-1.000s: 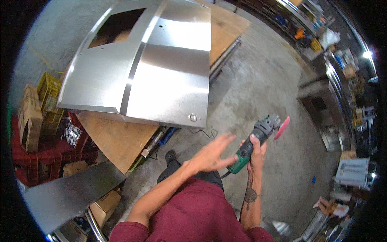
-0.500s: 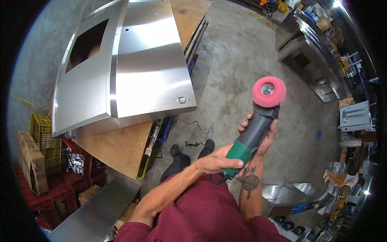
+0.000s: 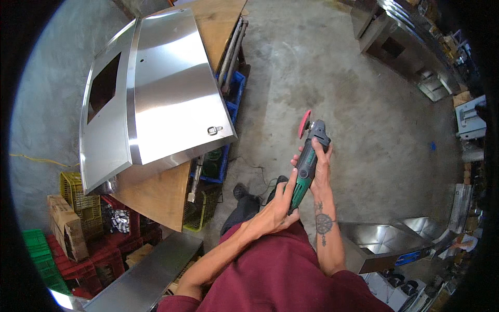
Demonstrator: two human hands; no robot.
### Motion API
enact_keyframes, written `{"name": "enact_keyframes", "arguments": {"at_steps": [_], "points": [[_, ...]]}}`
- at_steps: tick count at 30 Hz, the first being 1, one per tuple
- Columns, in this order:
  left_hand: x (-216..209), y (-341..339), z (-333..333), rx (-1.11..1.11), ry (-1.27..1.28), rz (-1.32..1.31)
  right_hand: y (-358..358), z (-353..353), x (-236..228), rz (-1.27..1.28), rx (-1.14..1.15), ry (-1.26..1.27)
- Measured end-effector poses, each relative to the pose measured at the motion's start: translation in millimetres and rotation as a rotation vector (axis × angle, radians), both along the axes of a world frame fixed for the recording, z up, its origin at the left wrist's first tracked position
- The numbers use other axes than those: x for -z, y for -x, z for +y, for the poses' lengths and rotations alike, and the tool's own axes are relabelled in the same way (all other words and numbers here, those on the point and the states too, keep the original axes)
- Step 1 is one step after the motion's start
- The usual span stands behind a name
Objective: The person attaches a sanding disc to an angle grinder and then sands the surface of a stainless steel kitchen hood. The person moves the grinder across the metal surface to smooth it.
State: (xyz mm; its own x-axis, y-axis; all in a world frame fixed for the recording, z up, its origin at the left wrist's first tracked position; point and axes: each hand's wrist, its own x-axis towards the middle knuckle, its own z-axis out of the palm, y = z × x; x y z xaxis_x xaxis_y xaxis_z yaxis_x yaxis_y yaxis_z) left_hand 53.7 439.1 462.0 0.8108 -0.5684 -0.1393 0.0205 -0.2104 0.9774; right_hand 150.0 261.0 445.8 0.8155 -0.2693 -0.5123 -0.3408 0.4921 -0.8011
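An angle grinder with a dark grey and green body is held out in front of me, above the floor. Its pink buffing disc is at the far end, seen nearly edge-on and facing left. My left hand wraps the green rear part of the body, fingers stretched along it. Gripping the grey front part near the head is my right hand, its thumb up by the gear housing. To the left, a bent stainless steel panel with a rectangular cut-out and a small latch lies on a wooden board; the disc is apart from it.
The wooden board rests over blue crates and metal bars. Red crates, a yellow crate and a cardboard box stand at left. Steel sinks sit at near right. A steel cabinet stands far right.
The grinder has turned in my hands, so its disc now faces left instead of up, and it has moved slightly left and nearer. My right hand has shifted toward its head.
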Motion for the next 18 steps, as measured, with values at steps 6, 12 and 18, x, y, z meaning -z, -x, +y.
{"name": "enact_keyframes", "arguments": {"at_steps": [6,12,18], "points": [[15.8,4.1,-21.8,0.06,-0.148,-0.095,2.6,-19.9,30.2,0.116,-0.063,0.043],[8.8,9.3,-15.9,0.077,-0.237,0.027,5.7,-9.5,49.9,0.132,-0.105,0.037],[23.7,11.6,19.2,0.095,-0.234,0.025,4.3,22.3,56.1,0.114,-0.122,0.054]]}}
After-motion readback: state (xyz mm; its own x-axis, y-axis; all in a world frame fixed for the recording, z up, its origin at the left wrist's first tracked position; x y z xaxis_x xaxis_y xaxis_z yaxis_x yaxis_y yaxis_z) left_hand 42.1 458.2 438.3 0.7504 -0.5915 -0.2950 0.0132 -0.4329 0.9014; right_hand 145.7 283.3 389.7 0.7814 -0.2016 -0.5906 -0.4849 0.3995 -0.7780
